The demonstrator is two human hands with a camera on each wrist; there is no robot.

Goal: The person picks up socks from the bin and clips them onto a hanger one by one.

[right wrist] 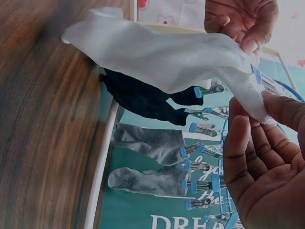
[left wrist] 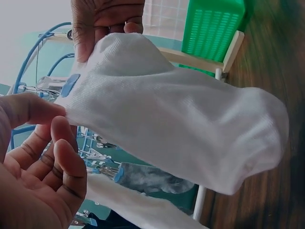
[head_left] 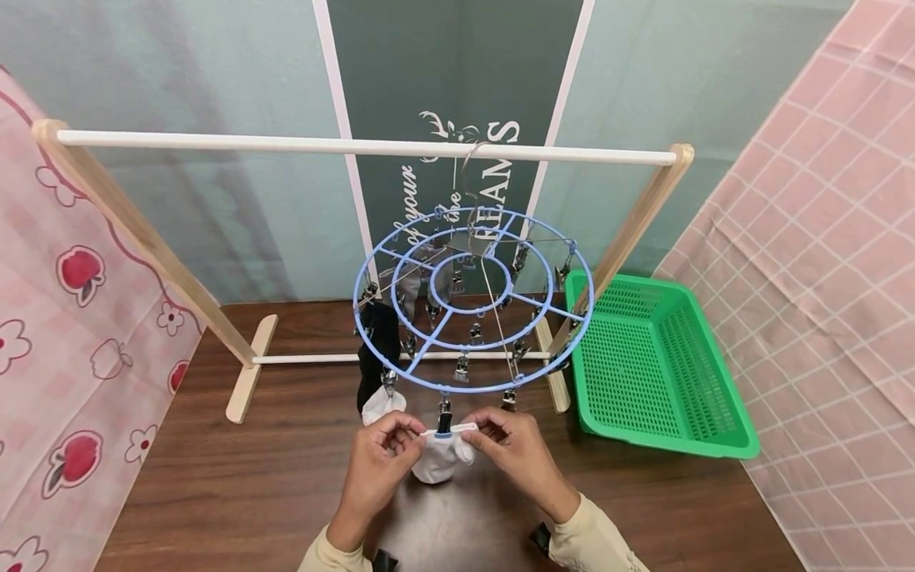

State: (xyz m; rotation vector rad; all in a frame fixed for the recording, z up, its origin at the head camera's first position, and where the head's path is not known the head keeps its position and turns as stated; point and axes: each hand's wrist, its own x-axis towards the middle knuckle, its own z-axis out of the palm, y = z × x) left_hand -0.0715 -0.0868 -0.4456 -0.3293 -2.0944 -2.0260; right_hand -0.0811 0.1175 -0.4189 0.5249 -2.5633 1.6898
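Observation:
A white sock [head_left: 434,463] hangs at the front of the round blue clip hanger [head_left: 472,389]. My left hand [head_left: 382,462] pinches one side of its cuff between thumb and fingertip. The other side of the cuff is pinched by my right hand [head_left: 520,454], so the opening is stretched between them. A metal clip [head_left: 445,415] with a blue tip [left wrist: 70,86] sits on the cuff's middle. In the right wrist view, black socks [right wrist: 143,98] and grey socks [right wrist: 150,143] hang from other clips. Another white sock [head_left: 384,403] hangs left of my left hand.
The hanger's hook hangs on the white bar [head_left: 286,144] of a wooden-legged rack. A green basket [head_left: 715,373] stands at the right on the brown table [head_left: 186,469]. Pink cloths flank both sides, and a green curtain [head_left: 236,71] is behind.

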